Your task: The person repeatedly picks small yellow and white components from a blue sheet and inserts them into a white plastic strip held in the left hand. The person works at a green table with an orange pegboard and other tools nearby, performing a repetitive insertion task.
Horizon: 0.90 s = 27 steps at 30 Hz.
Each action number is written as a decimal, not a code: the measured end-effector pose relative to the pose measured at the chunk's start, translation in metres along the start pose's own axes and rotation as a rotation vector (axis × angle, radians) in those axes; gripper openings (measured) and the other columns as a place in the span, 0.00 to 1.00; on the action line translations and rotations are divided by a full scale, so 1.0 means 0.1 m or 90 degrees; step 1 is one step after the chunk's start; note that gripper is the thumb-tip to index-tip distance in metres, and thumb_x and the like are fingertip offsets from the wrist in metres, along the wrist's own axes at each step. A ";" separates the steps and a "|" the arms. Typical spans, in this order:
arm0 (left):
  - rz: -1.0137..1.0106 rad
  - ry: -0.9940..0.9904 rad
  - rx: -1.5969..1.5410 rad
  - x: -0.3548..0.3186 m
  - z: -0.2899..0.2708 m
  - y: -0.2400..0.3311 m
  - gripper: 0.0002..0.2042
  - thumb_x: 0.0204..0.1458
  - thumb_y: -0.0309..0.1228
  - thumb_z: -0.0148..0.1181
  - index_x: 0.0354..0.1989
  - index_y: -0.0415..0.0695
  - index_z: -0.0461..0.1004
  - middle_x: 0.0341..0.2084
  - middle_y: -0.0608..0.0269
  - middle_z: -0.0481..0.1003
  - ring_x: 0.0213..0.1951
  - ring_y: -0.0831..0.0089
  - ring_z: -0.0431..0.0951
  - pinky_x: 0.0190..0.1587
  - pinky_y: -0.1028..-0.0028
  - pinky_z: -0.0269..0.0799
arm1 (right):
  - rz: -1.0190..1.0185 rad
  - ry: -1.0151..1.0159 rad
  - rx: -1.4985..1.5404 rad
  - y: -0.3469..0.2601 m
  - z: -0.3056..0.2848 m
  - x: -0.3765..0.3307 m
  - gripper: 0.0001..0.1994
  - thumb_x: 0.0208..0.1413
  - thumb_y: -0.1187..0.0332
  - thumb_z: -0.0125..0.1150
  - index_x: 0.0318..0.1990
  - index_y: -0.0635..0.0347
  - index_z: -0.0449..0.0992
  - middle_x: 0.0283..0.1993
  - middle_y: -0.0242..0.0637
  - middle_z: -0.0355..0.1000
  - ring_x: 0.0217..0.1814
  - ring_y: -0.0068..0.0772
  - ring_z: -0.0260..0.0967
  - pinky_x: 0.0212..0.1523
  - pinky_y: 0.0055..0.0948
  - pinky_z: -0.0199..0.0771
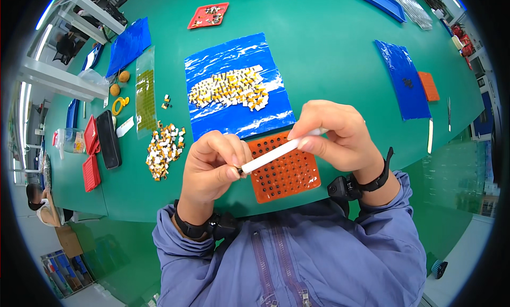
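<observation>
Bluish-purple jacket [340,248] fills the near edge; beyond it, the right hand [334,137] grasps a slim white stick [271,156] between thumb and fingers; the left hand [215,161] pinches a small dark piece [240,171] at the stick's lower-left end; the stick crosses above an orange tray [287,194] dotted with black rows; farther off, white-and-amber pieces [228,89] lie heaped on a blue sheet [244,47] on the green surface [329,52].

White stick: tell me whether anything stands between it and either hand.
Nothing visible separates the right hand from the white stick, which its fingers pinch. At the stick's lower-left end, a small dark piece stands between it and the thumb of the left hand.
</observation>
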<state>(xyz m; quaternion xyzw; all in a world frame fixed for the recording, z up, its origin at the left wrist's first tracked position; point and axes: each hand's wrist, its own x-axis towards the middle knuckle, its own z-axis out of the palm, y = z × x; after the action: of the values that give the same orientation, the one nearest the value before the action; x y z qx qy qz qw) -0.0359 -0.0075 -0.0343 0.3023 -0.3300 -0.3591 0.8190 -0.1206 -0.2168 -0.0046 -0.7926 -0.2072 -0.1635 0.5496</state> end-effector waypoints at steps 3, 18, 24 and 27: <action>-0.001 0.004 0.008 0.00 0.00 0.00 0.06 0.45 0.22 0.57 0.26 0.41 0.65 0.22 0.62 0.67 0.26 0.73 0.67 0.30 0.76 0.63 | -0.002 0.021 0.007 -0.01 0.03 0.02 0.06 0.44 0.75 0.58 0.31 0.64 0.71 0.26 0.35 0.69 0.26 0.28 0.63 0.26 0.23 0.60; -0.001 0.007 -0.002 0.00 0.00 0.00 0.06 0.45 0.22 0.57 0.27 0.41 0.65 0.22 0.63 0.67 0.26 0.73 0.68 0.30 0.76 0.64 | -0.029 0.048 -0.006 -0.02 0.07 0.03 0.05 0.42 0.76 0.60 0.29 0.64 0.73 0.26 0.36 0.69 0.25 0.28 0.64 0.24 0.23 0.61; -0.003 -0.004 0.010 0.00 -0.01 0.00 0.06 0.45 0.22 0.57 0.27 0.41 0.65 0.22 0.62 0.67 0.26 0.73 0.68 0.30 0.76 0.64 | -0.047 0.026 -0.025 -0.01 0.05 0.03 0.06 0.42 0.75 0.60 0.30 0.64 0.73 0.26 0.36 0.69 0.25 0.27 0.63 0.25 0.22 0.61; 0.004 0.009 -0.005 0.00 0.00 0.00 0.05 0.45 0.22 0.57 0.27 0.41 0.66 0.22 0.62 0.67 0.26 0.73 0.68 0.30 0.76 0.64 | -0.077 0.047 -0.019 0.01 0.08 0.04 0.06 0.42 0.75 0.60 0.31 0.64 0.74 0.24 0.36 0.68 0.24 0.28 0.63 0.23 0.22 0.60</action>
<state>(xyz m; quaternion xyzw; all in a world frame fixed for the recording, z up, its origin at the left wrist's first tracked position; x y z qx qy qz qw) -0.0360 -0.0070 -0.0344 0.3011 -0.3235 -0.3557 0.8235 -0.1165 -0.2093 -0.0057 -0.7800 -0.2316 -0.2285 0.5345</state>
